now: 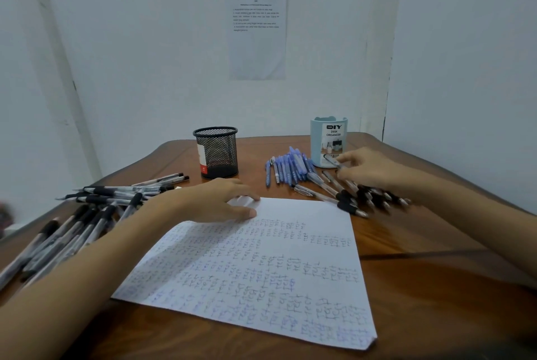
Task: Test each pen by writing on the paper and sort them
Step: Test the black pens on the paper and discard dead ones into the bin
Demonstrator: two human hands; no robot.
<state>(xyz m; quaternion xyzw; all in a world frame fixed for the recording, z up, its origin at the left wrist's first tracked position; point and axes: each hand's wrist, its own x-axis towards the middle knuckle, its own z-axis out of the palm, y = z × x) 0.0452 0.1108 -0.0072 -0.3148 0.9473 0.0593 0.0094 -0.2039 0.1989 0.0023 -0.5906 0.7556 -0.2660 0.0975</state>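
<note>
A white paper [261, 266] covered in rows of pen marks lies on the brown table [436, 287]. My left hand [209, 202] rests flat on the paper's top left corner. My right hand [369, 169] reaches over a pile of black-grip pens [363, 197] at the paper's top right and pinches one black pen [334, 163] by its end. A bunch of blue pens [290, 169] lies just left of that hand. Another big pile of black pens [87, 214] spreads at the left.
A black mesh cup [216, 153] stands at the back centre. A light blue desk organizer [328, 141] stands at the back right, behind the blue pens. A printed sheet [257, 34] hangs on the white wall. The table's left edge runs near the left pen pile.
</note>
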